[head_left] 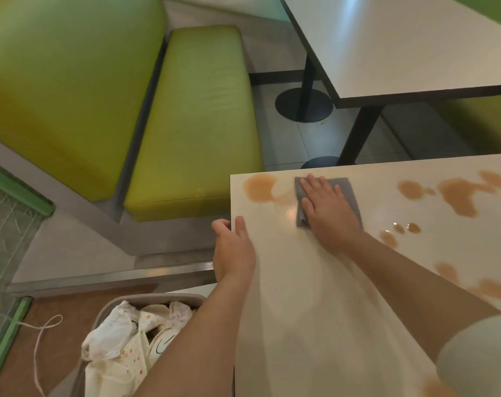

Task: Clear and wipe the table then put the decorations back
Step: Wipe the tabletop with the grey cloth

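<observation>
Table (315, 296) with brown spills (458, 196).
Right hand (326, 207) presses flat, fingers straight, on cloth (349, 193); left hand (233, 247) grips table edge.

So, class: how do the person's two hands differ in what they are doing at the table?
The right hand lies flat, pressing a grey cloth onto the tabletop; the left hand holds no cloth. It grips the table edge, thumb on top, fingers curled over the side. Both are bare and touch the same table.

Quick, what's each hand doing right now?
Left hand: gripping the table edge, thumb on top, fingers curled over the side.
Right hand: open, pressing flat on the grey cloth.
</observation>
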